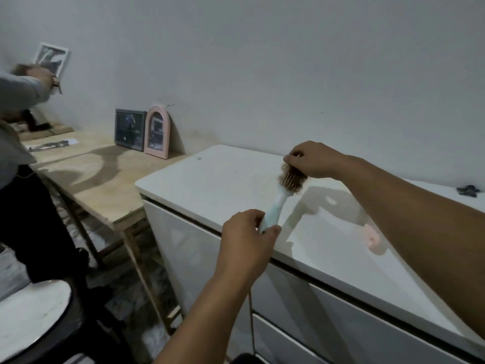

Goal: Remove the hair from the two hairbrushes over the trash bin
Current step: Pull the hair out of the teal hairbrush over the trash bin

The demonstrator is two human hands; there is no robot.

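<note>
A light blue hairbrush (275, 208) is held above the white cabinet top (210, 185), its head full of brown hair (291, 179). My left hand (249, 232) grips the handle at its lower end. My right hand (312, 160) rests over the brush head, fingers pinched into the hair. A pink hairbrush (372, 236) lies on the cabinet top to the right, partly hidden behind my right forearm. No trash bin is in view.
A wooden table (99, 179) stands left of the cabinet with two picture frames (143, 131) leaning on the wall. Another person (21, 153) works at the far left. A round white stool (29, 319) is at lower left. A small dark object (468, 191) lies on the cabinet's right.
</note>
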